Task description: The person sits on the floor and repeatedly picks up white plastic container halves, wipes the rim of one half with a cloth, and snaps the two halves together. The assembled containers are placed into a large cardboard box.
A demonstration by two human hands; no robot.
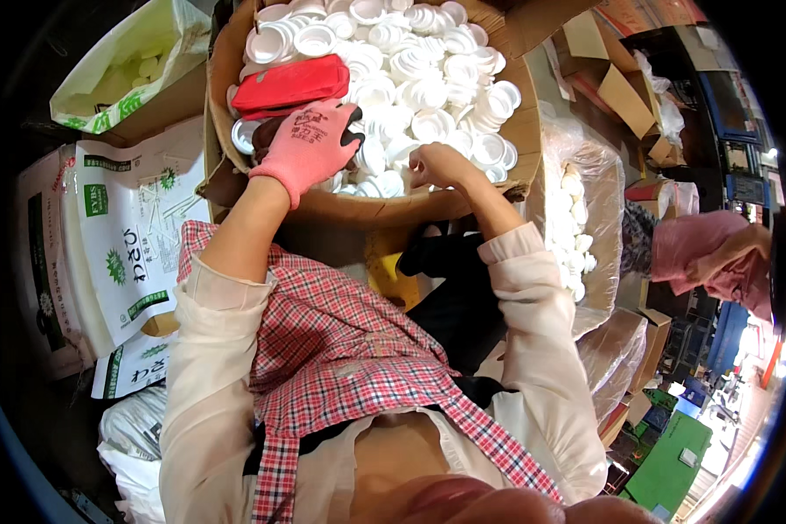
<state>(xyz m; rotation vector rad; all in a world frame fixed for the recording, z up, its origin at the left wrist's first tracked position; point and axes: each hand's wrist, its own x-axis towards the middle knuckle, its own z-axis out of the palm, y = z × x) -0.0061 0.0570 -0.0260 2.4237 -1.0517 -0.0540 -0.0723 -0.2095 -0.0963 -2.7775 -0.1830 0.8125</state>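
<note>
A large cardboard box [367,208] in front of me is heaped with round white plastic lids [432,127]. My left hand [310,144], in a pink glove with black fingertips, rests over the near left part of the heap. Its fingers curl downward, and what they hold is hidden; something dark brown shows beneath it. Just beyond the glove a red zippered pouch [293,86] lies on the lids. My bare right hand [437,166] is at the near side of the heap, fingers closed and bent down among the lids. Whatever is in them cannot be made out.
A clear-plastic-lined box [585,236] with white pieces stands to the right. At the far left is an open white-and-green bag [135,65] of pale pieces. Printed white sacks [135,236] lie at left. Farther right are opened cartons [620,87] and a person in pink [707,249].
</note>
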